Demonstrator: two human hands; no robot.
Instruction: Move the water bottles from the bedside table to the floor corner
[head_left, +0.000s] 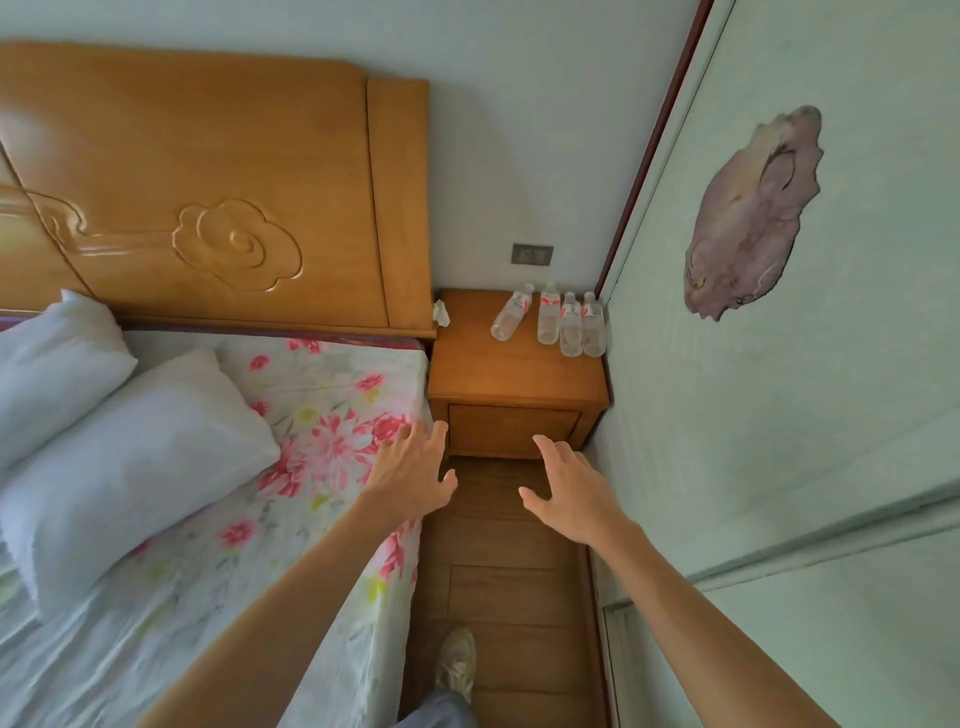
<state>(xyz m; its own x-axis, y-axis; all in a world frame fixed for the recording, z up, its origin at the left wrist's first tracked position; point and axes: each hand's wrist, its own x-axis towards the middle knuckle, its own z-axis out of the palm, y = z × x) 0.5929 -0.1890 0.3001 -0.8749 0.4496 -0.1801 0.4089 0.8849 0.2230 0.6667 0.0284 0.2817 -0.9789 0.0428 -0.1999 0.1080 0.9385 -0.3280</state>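
The water bottles (553, 322) stand straight ahead of my right hand (566, 488), farther from my left hand (410, 473); both are spread and empty.

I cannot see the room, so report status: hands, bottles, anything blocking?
Left hand and right hand open, empty, short of the bedside table. Four water bottles at its back right corner. Nothing blocks the reach.

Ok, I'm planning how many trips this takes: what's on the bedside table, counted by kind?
On the bedside table:
Water bottles: 4
Crumpled white tissue, at its left edge: 1
Total: 5
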